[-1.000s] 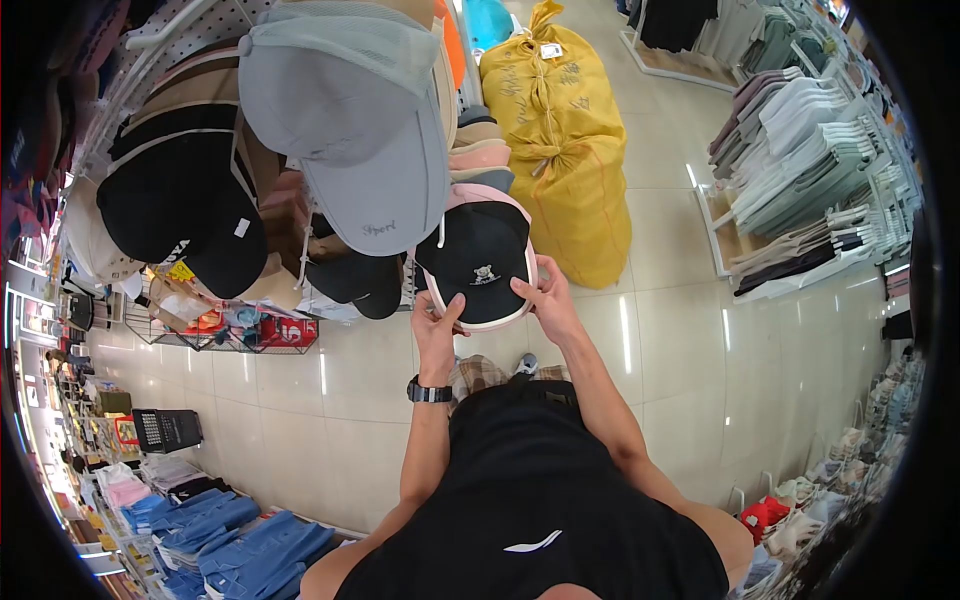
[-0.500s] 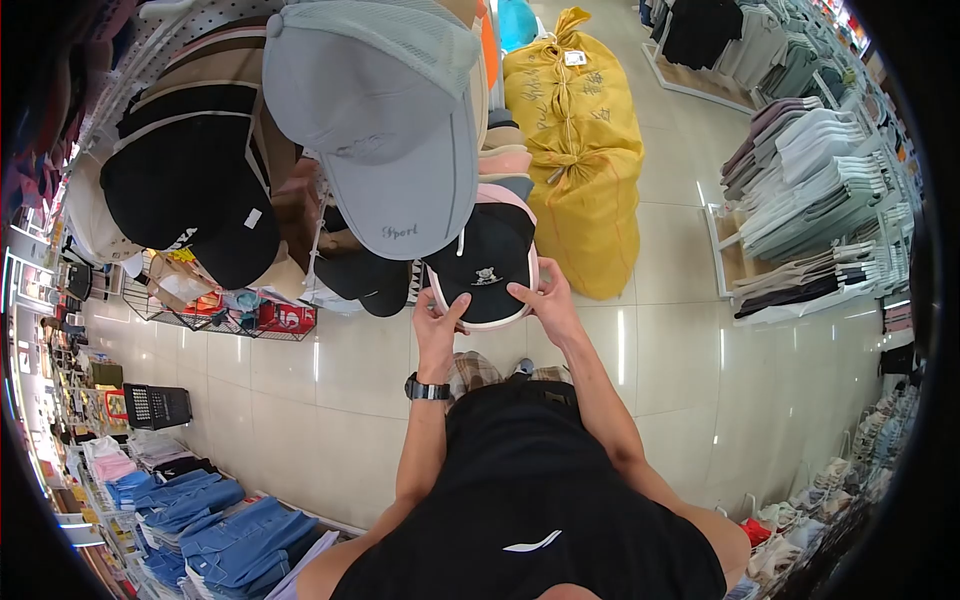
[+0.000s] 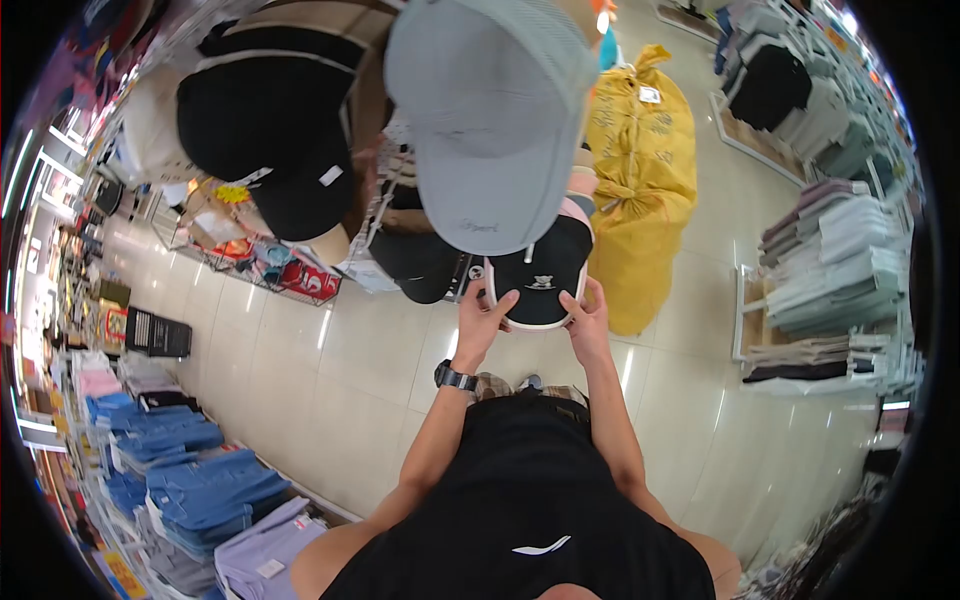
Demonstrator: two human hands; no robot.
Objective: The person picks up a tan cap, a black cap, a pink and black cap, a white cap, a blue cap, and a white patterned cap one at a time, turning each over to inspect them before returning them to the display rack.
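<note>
Nearest to the camera, a grey cap (image 3: 490, 140) is hung brim down, seemingly so that its front can be seen. Just below it is the black cap (image 3: 545, 268), whose crown is partly covered by the grey brim. One side of its brim is pinched by the left hand (image 3: 484, 314), the other by the right hand (image 3: 589, 320); in each grip the thumb is laid on top, while the other fingers are partly hidden at the edge. By this two-sided hold it is probably kept steady, and the bear emblem (image 3: 541, 283) (small and pale) is left uncovered. Whether weight is also borne by a hook cannot be told. On the left, a tagged cap (image 3: 275, 135) is hung. Beyond, a yellow sack (image 3: 640, 260) is set on the floor (image 3: 350, 400), tied presumably to keep it closed. Farther off, clothes (image 3: 835, 255) are hung close together, likely to save space.
</note>
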